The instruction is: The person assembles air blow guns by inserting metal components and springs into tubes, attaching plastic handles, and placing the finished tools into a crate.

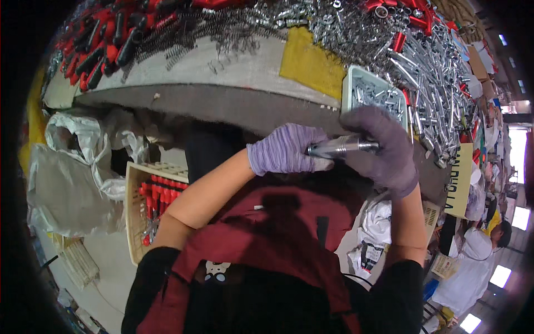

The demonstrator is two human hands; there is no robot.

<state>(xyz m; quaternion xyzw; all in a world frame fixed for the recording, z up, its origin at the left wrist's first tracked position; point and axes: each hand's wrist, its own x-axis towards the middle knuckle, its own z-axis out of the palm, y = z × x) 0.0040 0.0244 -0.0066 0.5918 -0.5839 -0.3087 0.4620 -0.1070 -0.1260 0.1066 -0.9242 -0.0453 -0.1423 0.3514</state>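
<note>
Both my hands wear purple knit gloves and meet over my lap, just below the table's edge. My left hand (pixel 286 150) grips one end of a shiny metal tube (pixel 342 147) that lies roughly level. My right hand (pixel 386 147) closes over the tube's other end from above. A small white tray (pixel 371 94) holding small metal parts sits on the table right behind my right hand.
The grey table (pixel 222 103) carries a heap of metal tubes (pixel 439 83) at right, red and black handles (pixel 100 44) at left, springs and a yellow cloth (pixel 311 64). A cream crate (pixel 146 206) with red-handled pieces stands at lower left beside plastic bags. Another person (pixel 473 256) sits at right.
</note>
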